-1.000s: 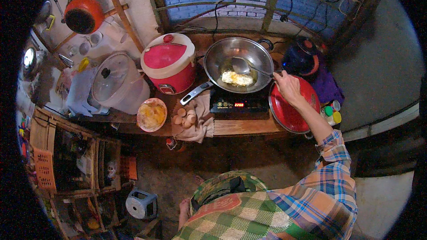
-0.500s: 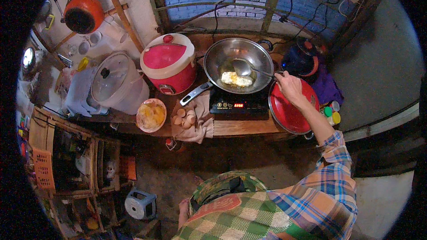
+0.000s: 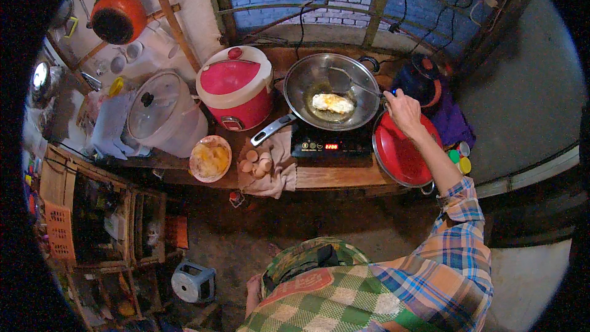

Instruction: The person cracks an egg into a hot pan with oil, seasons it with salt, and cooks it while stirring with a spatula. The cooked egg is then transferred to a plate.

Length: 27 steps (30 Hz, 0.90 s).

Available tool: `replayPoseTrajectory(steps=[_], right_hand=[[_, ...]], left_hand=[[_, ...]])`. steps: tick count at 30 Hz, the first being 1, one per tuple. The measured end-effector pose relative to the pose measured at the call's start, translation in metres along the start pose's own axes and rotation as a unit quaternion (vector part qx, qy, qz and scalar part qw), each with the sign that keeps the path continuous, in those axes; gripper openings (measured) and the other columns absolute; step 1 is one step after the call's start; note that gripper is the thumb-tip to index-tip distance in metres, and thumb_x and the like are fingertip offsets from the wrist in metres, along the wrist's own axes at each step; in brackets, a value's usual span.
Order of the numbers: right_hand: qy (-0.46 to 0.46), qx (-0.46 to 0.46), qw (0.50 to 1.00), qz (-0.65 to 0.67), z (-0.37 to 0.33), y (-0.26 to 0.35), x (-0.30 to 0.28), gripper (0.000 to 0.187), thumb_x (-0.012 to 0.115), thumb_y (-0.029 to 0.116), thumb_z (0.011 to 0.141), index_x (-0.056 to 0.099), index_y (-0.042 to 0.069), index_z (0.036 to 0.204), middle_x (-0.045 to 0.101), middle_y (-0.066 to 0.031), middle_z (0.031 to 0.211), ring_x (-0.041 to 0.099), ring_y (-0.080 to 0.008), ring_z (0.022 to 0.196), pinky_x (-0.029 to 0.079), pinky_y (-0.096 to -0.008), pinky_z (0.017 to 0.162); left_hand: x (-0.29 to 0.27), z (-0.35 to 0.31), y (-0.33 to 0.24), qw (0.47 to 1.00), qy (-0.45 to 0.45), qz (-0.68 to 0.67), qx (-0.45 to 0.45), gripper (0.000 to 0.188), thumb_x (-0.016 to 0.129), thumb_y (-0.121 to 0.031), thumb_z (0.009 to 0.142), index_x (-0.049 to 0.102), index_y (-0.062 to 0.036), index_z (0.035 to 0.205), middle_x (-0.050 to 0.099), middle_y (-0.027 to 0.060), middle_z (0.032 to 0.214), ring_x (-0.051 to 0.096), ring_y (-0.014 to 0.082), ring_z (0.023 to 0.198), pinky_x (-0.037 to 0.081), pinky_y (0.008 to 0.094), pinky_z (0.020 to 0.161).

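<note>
My right hand (image 3: 404, 110) is closed around the handle of a metal ladle (image 3: 362, 88) that reaches over the right rim of a steel wok (image 3: 298, 95). The ladle's head is turned edge-on, near the wok's far inner wall. A folded fried egg (image 3: 333, 104), white with yellow patches, lies in shiny oil on the wok's bottom, apart from the ladle. Under the wok is a black induction cooker (image 3: 332, 155) with a lit display. What looks like my left hand (image 3: 253, 285) hangs low beside the checked green apron; its fingers cannot be made out.
A red lid (image 3: 402, 154) lies right of the cooker, below my right forearm. Left of the wok are a red-and-white rice cooker (image 3: 233, 89), a bowl with yellow egg (image 3: 210, 158), eggshells (image 3: 255, 163) on a cloth and a lidded clear bucket (image 3: 166, 110). A dark pot (image 3: 418, 80) stands right.
The ladle's head has lifted off the fried egg toward the wok's far side and turned edge-on. My right hand has shifted slightly. The egg now lies uncovered in the oil.
</note>
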State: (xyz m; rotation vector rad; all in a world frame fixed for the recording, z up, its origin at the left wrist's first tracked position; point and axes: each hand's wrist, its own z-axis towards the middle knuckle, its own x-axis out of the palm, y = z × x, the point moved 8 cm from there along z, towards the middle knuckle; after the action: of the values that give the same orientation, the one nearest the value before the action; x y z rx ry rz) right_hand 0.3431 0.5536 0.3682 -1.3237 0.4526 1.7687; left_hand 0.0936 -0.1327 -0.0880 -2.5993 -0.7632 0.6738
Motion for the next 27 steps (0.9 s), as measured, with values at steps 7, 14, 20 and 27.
replayPoseTrajectory(steps=[7,14,20,27], right_hand=[[0.007,-0.001,1.0,0.004,0.0,-0.001,0.001,0.031,0.065,0.021,0.076,0.062,0.015,0.107,0.056,-0.0125,0.083,0.061,-0.0293,0.069,0.05,-0.0406,0.058],[-0.01,-0.01,1.0,-0.002,-0.009,-0.002,-0.022,0.031,0.064,0.021,0.078,0.061,0.017,0.109,0.055,-0.0109,0.084,0.06,-0.0305,0.069,0.048,-0.0413,0.056],[-0.019,-0.03,0.999,0.003,-0.012,-0.003,-0.017,0.03,0.064,0.018,0.079,0.061,0.014,0.109,0.055,-0.0135,0.084,0.06,-0.0319,0.066,0.047,-0.041,0.055],[-0.025,-0.03,0.999,-0.016,-0.01,-0.012,-0.024,0.03,0.064,0.019,0.079,0.062,0.016,0.108,0.054,-0.0124,0.082,0.059,-0.031,0.065,0.048,-0.0404,0.056]], left_hand=[[-0.006,0.018,0.01,0.997,-0.028,0.013,0.071,0.027,0.062,-0.024,0.085,0.066,-0.0029,0.102,0.066,0.0098,0.097,0.061,0.0202,0.088,0.048,0.0356,0.076],[0.004,-0.026,-0.034,1.0,-0.01,-0.005,0.029,0.02,0.065,-0.022,0.084,0.068,-0.0039,0.092,0.063,0.0056,0.077,0.055,0.0134,0.063,0.044,0.0284,0.055],[0.012,0.001,0.015,0.984,0.018,-0.175,-0.01,0.012,0.066,-0.017,0.082,0.067,-0.0054,0.085,0.058,0.0023,0.065,0.049,0.011,0.052,0.037,0.0268,0.046],[0.017,-0.017,-0.019,0.995,0.0,-0.103,-0.02,0.012,0.061,-0.018,0.084,0.066,-0.0076,0.085,0.061,0.0024,0.076,0.051,0.0124,0.06,0.04,0.0272,0.053]])
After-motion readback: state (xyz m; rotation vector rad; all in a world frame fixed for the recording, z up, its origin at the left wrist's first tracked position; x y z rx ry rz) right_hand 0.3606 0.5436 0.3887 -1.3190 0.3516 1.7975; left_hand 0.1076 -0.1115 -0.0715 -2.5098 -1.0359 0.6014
